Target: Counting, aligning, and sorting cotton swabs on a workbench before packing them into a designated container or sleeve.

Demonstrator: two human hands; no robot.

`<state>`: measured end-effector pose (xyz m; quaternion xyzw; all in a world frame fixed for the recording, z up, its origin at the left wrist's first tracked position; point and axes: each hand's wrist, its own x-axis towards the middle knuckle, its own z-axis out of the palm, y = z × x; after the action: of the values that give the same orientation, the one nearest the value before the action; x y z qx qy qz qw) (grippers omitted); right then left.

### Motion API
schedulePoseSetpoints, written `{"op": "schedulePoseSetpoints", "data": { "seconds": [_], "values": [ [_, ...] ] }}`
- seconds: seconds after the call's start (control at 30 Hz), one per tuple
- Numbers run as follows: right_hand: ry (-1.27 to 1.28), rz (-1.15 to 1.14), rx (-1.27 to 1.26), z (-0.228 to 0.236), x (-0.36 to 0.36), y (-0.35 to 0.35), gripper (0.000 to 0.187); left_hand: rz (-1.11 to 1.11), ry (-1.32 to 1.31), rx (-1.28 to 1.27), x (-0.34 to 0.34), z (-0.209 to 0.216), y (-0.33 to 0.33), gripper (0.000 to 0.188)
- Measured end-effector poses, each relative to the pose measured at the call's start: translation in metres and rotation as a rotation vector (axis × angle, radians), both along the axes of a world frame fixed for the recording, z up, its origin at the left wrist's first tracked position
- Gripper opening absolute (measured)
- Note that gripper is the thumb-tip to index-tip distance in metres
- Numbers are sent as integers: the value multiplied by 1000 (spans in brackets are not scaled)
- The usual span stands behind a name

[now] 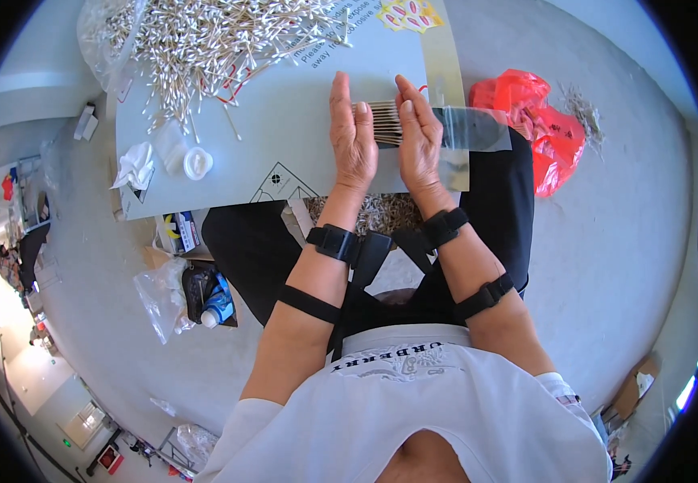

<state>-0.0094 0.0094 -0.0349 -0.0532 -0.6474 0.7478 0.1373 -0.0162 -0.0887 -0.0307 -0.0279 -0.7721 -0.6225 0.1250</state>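
A small stack of cotton swabs lies crosswise between my two hands, near the right side of the pale board on the table. My left hand stands on edge against the stack's left end, its fingers long and straight. Against the other end rests my right hand, its fingers likewise extended and slightly bent. The stack is held between the two palms, and its ends are hidden by them. A clear plastic sleeve lies just right of my right hand and sticks out past the board's edge.
Loose cotton swabs spill from a clear bag at the far left. Nearer are a small white round container and crumpled tissue. More swabs fill a box below the table edge. Red plastic bags sit to the right.
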Motion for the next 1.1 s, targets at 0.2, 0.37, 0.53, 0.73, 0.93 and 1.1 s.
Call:
{"op": "schedulePoseSetpoints", "data": {
  "seconds": [0.2, 0.37, 0.53, 0.73, 0.93, 1.1],
  "values": [
    [-88, 32, -47, 9, -3, 35, 30, -41, 46, -58, 4, 1, -7, 57],
    [-88, 60, 518, 24, -6, 64, 11, -140, 176, -682, 15, 0, -20, 64],
    [-79, 176, 913, 23, -5, 58, 7, -240, 18, -1051, 27, 6, -14, 77],
    [-105, 138, 1009, 17, -5, 47, 8, -227, 0, -1057, 28, 6, -12, 78],
    [-82, 93, 932, 13, -6, 50, 11, -217, 3, -1059, 29, 5, -12, 79],
    [-185, 136, 746, 27, -6, 59, 13, -216, 18, -1040, 29, 6, -13, 80]
  ]
}}
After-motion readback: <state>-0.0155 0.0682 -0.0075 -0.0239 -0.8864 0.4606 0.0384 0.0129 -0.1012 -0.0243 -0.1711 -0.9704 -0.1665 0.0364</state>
